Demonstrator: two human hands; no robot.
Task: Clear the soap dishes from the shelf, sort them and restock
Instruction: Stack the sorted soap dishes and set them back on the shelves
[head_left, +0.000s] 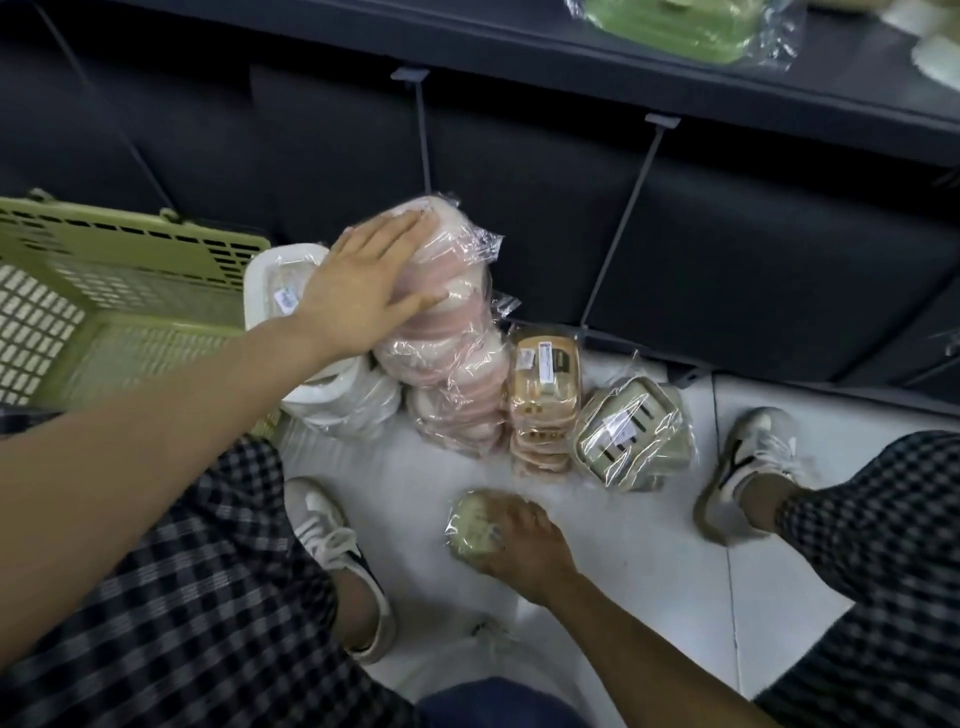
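Left hand (358, 291) spread flat on the pink soap dish stack (457, 374), right hand (519, 545) gripping a blurred beige soap dish (472, 525) on the floor, white stack (337, 400) under the left wrist, orange stack (543, 395) and beige stack (631, 436) just beyond the right hand, green basket (130, 270) left of the left hand

White tiled floor (649, 571) bears wrapped soap-dish stacks: white (343, 405); pink (457, 374); peach (543, 395); beige (631, 431); beside a green basket (119, 291).

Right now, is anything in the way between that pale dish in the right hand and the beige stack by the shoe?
Nothing visible. The right hand holds the pale dish just above bare white floor, and only open floor lies between it and the beige stack.
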